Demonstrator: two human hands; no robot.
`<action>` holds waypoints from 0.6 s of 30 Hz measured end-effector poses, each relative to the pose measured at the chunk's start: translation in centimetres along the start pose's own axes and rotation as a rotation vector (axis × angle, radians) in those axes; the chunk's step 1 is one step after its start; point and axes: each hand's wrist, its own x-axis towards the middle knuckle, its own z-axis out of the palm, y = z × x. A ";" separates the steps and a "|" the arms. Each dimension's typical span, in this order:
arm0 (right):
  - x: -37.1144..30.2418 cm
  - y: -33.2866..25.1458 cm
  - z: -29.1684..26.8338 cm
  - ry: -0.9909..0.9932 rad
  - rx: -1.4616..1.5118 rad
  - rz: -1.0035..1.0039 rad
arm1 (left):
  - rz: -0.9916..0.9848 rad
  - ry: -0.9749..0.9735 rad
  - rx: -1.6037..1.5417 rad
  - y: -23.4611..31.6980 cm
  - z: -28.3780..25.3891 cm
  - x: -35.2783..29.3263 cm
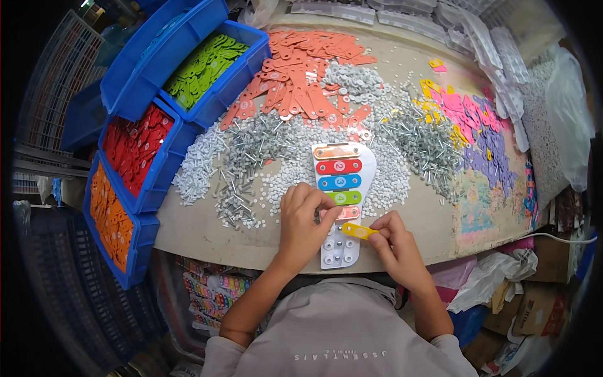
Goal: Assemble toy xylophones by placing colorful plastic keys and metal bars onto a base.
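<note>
Head view: pinches the yellow bar [359, 231] in the right hand [399, 251], with its left end over the white base [369, 168], just below the pink bar [349, 213]; curls the left hand [300, 220] at the latter's left end, cannot tell if gripping anything.

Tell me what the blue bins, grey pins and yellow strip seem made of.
Blue bins: likely moulded plastic, semi-gloss, with thick rims. Grey pins: probably bare metal, silvery with small glints. Yellow strip: perhaps plastic or painted metal; smooth, evenly coloured.
</note>
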 end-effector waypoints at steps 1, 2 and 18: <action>0.2 -0.1 0.3 -0.001 0.000 0.000 | -0.003 -0.007 -0.002 0.0 0.1 -0.1; 0.4 -0.3 0.6 -0.012 -0.025 -0.011 | -0.005 -0.014 -0.003 0.0 0.2 -0.2; 2.2 0.1 1.5 0.051 -0.259 -0.029 | -0.220 -0.029 -0.122 -0.9 0.4 -4.4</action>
